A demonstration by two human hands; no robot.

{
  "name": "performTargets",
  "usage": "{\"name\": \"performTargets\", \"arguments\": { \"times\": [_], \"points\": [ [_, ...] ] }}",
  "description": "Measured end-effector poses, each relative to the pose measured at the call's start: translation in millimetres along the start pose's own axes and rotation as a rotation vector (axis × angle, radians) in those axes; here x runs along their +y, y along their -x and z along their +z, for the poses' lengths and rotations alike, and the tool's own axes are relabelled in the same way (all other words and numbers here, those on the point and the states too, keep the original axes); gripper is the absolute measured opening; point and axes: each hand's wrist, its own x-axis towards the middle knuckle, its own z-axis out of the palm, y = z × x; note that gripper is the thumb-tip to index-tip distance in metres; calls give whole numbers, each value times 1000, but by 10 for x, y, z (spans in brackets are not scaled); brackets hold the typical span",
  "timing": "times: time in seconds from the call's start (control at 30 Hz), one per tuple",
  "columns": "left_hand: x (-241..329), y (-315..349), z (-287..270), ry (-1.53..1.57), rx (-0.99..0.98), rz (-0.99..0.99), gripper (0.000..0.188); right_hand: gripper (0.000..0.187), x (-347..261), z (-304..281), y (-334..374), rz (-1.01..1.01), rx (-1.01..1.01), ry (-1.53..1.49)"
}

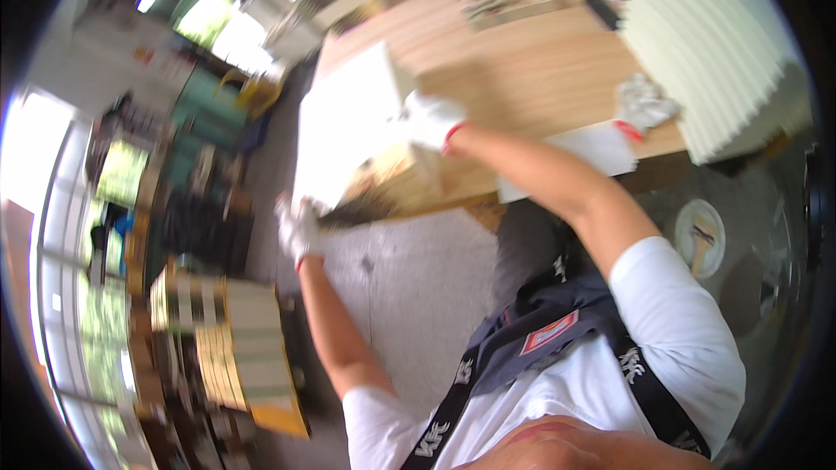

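Note:
A bright white board [344, 117] lies across the left end of the wooden table, overexposed and blurred, so its thickness is hard to judge. My left hand [298, 231], in a white glove with a red cuff, grips its near left corner. On the board's right edge, my right hand [433, 120], gloved the same way, has its fingers closed. Beneath the board and beside my right hand, a wood-coloured block or edge [392, 170] shows partly. Blur hides the fingertips of both hands.
The wooden table [514, 70] carries a loose white glove [644, 104], a white sheet [588, 150] at its near edge and a small tray [514, 7]. A tall stack of ridged white sheets [710, 43] stands right. Banded stacks [231, 339] sit on the floor left.

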Motion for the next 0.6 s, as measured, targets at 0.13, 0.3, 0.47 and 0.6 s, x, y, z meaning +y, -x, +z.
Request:
{"name": "performTargets", "arguments": {
  "times": [0.13, 0.3, 0.47, 0.6],
  "points": [
    [880, 67, 30, -194, 210, 428, 72, 65, 144, -152, 368, -70, 70, -104],
    [2788, 477, 832, 427, -332, 552, 67, 57, 644, -649, 1069, -48, 51, -136],
    [4360, 1199, 1480, 735, -662, 1041, 59, 51, 937, -1013, 1674, 8, -18, -92],
    [5462, 1726, 1782, 828, -1175, 885, 45, 44, 1409, -1164, 2046, -82, 103, -65]
  ]
}}
